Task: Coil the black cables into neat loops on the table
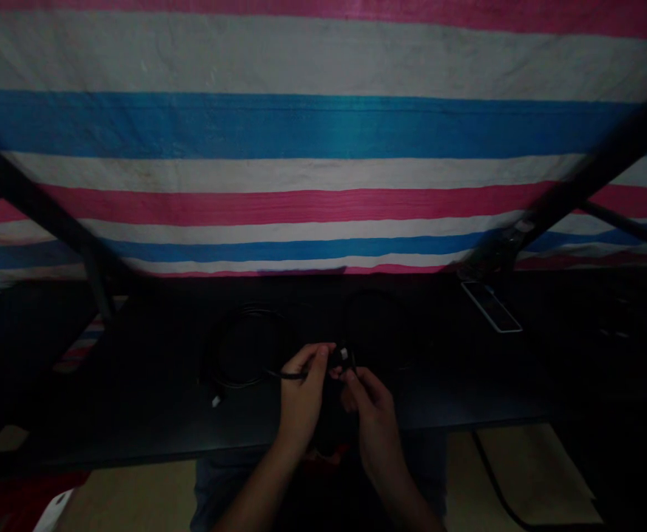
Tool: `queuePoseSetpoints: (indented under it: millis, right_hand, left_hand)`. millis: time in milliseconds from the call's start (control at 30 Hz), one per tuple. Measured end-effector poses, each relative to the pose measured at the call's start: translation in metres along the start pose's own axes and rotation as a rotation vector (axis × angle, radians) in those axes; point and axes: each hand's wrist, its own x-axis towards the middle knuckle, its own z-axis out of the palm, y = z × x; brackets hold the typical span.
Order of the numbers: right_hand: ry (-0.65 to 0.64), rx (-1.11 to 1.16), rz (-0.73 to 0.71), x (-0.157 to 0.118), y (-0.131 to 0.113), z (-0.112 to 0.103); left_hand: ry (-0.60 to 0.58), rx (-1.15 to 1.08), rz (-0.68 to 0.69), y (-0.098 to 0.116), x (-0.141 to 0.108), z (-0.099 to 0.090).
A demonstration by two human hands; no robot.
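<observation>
Over the dark tabletop (pixel 151 399), my two hands meet near its front edge. My left hand (pixel 304 380) is closed around a black cable (pixel 287 375), pinching it close to a dark end piece with a small pale patch (pixel 344 354). My right hand (pixel 372 399) is closed too, thumb and fingertips on the black cord beside that piece. Dim light hides the exact shape of the end piece. To the left lies a coiled black cable (pixel 240 384) with a light-coloured connector tip (pixel 216 401).
A phone-like device with a pale frame (pixel 493 307) lies on the right of the table. Dark slanted metal bars (pixel 29 192) flank both sides. Behind hangs a striped pink, white and blue sheet (pixel 323 125). A black cable (pixel 493 473) hangs below the front edge at right.
</observation>
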Motion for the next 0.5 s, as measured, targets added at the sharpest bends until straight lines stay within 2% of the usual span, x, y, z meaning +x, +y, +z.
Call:
queuePoseSetpoints:
  millis: [67,200,267,333,433,500]
  right_hand:
    - [-0.010,0.070,0.031,0.000,-0.002,0.010]
    - [0.116,0.129,0.086,0.000,-0.017,0.028]
    - [0.072,0.100,0.075,0.001,-0.027,0.033]
    - [-0.033,0.064,0.011,0.004,-0.039,0.034]
    - [-0.134,0.066,-0.095,0.019,-0.056,0.027]
    - [-0.169,0.088,-0.126,0.032,-0.065,0.020]
  left_hand:
    - [0.056,0.013,0.085,0.000,-0.004,0.007]
    - [0.183,0.039,0.210,-0.005,-0.016,0.023]
    - [0.200,0.050,0.253,-0.007,-0.018,0.027]
    - [0.147,0.028,0.266,-0.012,-0.020,0.025]
    - [-0.062,0.007,0.179,-0.026,-0.030,0.015]
    - [-0.213,0.128,0.119,-0.034,-0.044,0.004]
